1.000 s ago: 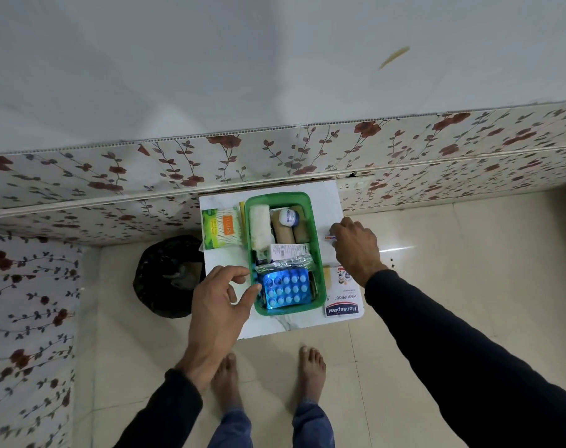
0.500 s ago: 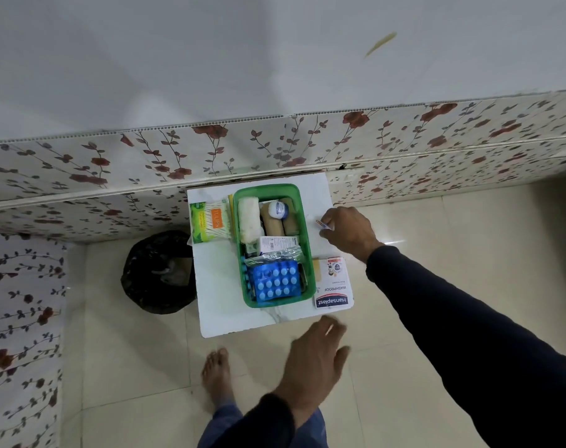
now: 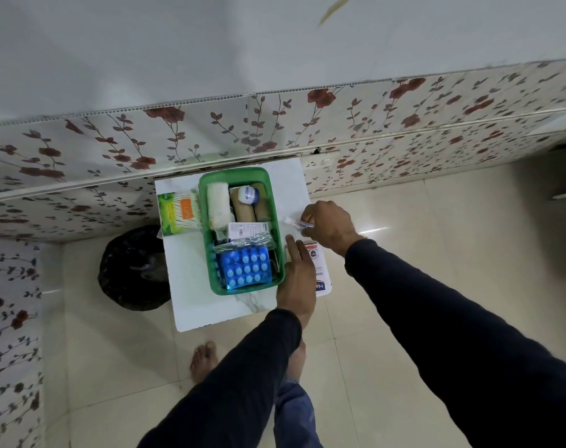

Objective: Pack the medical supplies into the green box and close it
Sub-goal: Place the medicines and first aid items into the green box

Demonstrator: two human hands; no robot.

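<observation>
The rectangular green plastic box [image 3: 243, 234] sits open on the white marble-look bench [image 3: 191, 286], crammed with supplies. The right hand [image 3: 332, 226] pinches a small white tube [image 3: 299, 223] just right of it; the left hand [image 3: 298, 279] lies flat, fingers spread, over a glossy plaster packet [image 3: 320, 270].

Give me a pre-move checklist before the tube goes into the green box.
1. Tube gripped by right hand: ok.
2. Green box open, no lid on it: ok.
3. Free space inside the box: not ok, it looks crowded.
4. Left hand clear of the box opening: ok, it lies over the plaster packet.
5. Everything else packed: not ok, cotton bud pack is on the table.
6. Lid within reach: cannot tell.
</observation>
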